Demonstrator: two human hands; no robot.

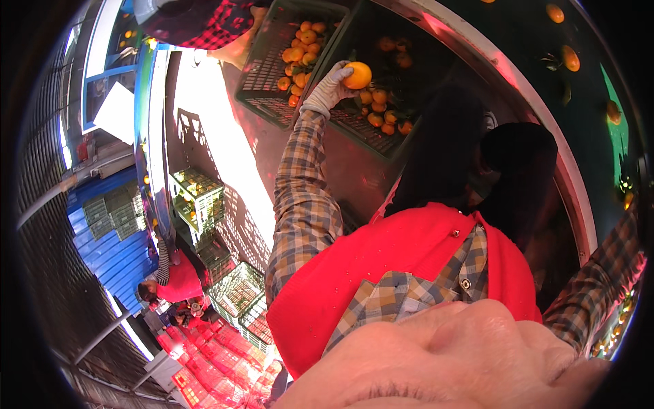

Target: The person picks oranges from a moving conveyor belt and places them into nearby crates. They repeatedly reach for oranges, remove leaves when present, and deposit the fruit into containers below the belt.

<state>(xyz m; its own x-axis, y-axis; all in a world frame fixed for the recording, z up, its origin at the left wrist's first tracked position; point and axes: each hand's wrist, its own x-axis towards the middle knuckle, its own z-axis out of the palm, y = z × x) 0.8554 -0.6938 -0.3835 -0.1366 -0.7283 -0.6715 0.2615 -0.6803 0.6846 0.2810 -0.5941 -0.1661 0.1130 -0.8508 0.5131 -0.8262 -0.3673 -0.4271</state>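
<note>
My left hand [330,88], in a whitish knitted glove, holds an orange citrus fruit [357,75] with thumb and fingers. It is above the near side of a dark green plastic crate [357,137] that holds several small orange citrus fruits [379,107], some with leaves. Beside it, a second slatted crate [260,105] contains more orange fruits [308,37]. My right forearm, in a checked sleeve, reaches to the right rim of the picture; the right hand is out of view. Scattered fruits [570,58] lie on a dark green belt to the right.
A pale curved rail [567,153] runs between my legs and the belt. Another person's checked sleeve [225,23] reaches beside the second crate. Stacked green crates [199,191] stand at left, near a person in red [179,278]. Red crates [225,358] fill the lower left.
</note>
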